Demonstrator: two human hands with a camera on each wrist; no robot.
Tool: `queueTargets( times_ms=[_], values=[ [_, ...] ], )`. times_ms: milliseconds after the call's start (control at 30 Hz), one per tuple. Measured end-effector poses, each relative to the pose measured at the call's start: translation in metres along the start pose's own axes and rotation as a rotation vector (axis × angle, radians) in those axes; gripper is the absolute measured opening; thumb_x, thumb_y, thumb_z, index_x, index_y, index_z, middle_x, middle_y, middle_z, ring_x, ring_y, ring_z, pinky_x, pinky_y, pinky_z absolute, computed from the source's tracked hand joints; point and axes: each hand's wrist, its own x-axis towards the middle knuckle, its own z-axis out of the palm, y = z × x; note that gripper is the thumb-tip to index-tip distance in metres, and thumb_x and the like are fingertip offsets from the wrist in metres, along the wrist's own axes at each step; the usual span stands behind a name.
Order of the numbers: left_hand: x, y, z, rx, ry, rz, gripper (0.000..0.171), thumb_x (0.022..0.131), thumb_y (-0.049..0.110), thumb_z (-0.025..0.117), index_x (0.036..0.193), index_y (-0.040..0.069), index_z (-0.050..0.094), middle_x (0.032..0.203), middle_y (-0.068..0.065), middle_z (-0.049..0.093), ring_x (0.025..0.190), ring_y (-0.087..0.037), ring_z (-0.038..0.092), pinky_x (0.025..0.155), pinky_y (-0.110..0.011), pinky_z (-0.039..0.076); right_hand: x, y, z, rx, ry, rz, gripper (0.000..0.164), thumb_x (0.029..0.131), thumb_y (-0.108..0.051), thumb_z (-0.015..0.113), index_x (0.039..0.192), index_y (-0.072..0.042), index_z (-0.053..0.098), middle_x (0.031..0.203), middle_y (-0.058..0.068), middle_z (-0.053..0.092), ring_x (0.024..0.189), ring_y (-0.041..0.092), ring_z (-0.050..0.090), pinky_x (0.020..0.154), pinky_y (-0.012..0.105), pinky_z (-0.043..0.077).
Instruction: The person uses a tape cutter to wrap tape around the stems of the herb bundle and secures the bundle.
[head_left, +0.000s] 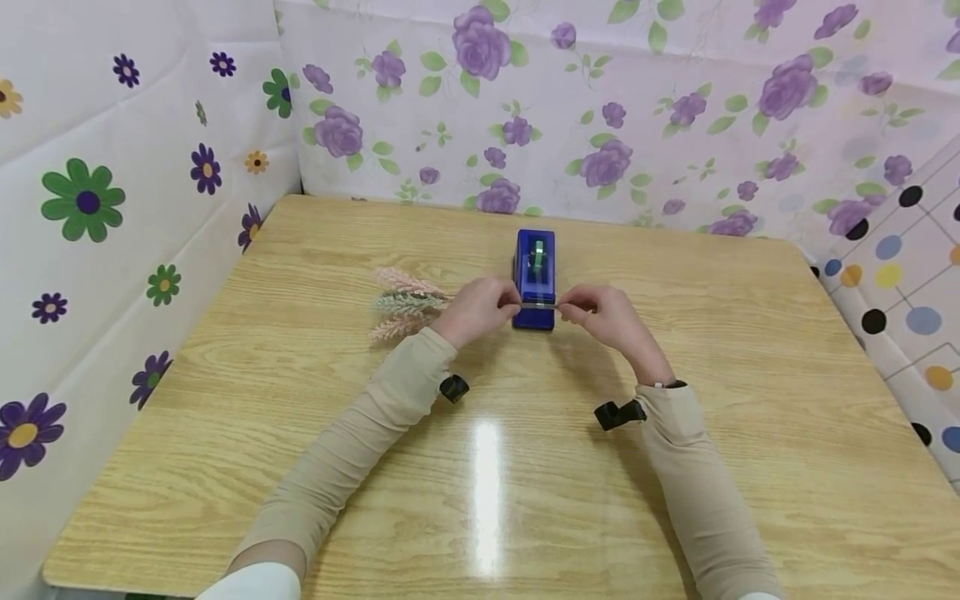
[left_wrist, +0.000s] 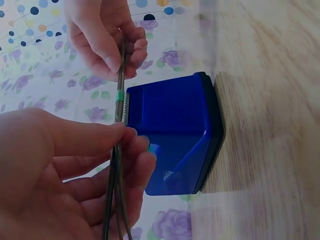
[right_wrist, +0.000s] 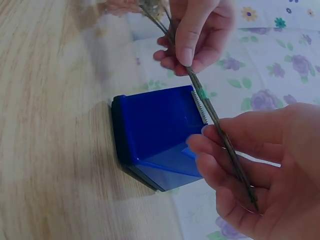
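A bunch of artificial flowers (head_left: 408, 302) with pink and pale green heads lies to the left, its thin dark stems (right_wrist: 227, 142) running sideways between the hands. My left hand (head_left: 478, 308) pinches the stems between thumb and fingers, on the flower side. Toward the bare ends, my right hand (head_left: 609, 317) grips them with thumb and curled fingers. Between the hands, a short band of green tape (left_wrist: 120, 96) sits on the stems. Right beside it is the toothed cutting edge (right_wrist: 199, 106) of a blue tape dispenser (head_left: 536, 320), which holds a green roll (head_left: 538, 254).
Under everything is a wood-grain table (head_left: 360, 500), with a bright light reflection in front of the hands. Floral cloth (head_left: 555, 108) hangs behind the table, and more patterned cloth covers both sides. A small black camera sits at each wrist.
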Motion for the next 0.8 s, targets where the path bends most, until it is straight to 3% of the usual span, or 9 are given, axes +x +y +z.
queueTargets(
  times_ms=[133,267,433,800],
  values=[
    [0.001,-0.002,0.000,-0.020,-0.032,0.015,0.016,0.098,0.015,0.058,0.106,0.006,0.067,0.100,-0.008,0.069,0.086,-0.018,0.062,0.078,-0.031,0.051,0.000,0.004,-0.001,0.096,-0.050,-0.007,0.020,0.098,-0.019,0.057,0.106,-0.005,0.070,0.099,0.015,0.074,0.090,0.029,0.068,0.079,0.034,0.050],
    [0.002,-0.005,-0.002,-0.048,-0.087,0.080,0.014,0.098,0.011,0.055,0.104,0.004,0.066,0.099,-0.010,0.070,0.086,-0.019,0.064,0.076,-0.029,0.052,0.001,0.009,-0.002,0.194,-0.118,0.011,0.020,0.098,-0.020,0.058,0.106,-0.005,0.068,0.104,0.017,0.074,0.095,0.029,0.069,0.080,0.041,0.051],
    [0.007,-0.011,0.001,-0.099,-0.191,0.166,0.016,0.100,0.005,0.047,0.106,0.002,0.062,0.104,-0.012,0.070,0.097,-0.023,0.068,0.079,-0.026,0.053,0.000,0.011,-0.003,0.245,-0.177,0.034,0.024,0.097,-0.023,0.059,0.104,0.000,0.065,0.110,0.019,0.072,0.100,0.031,0.067,0.082,0.045,0.051],
    [0.003,-0.014,-0.008,-0.139,-0.294,0.144,0.020,0.102,0.008,0.043,0.114,0.001,0.058,0.119,-0.015,0.067,0.110,-0.027,0.063,0.078,-0.026,0.048,-0.001,0.006,-0.006,0.222,-0.225,0.015,0.026,0.100,-0.024,0.055,0.110,-0.003,0.065,0.118,0.015,0.068,0.115,0.030,0.060,0.100,0.041,0.044]
  ],
)
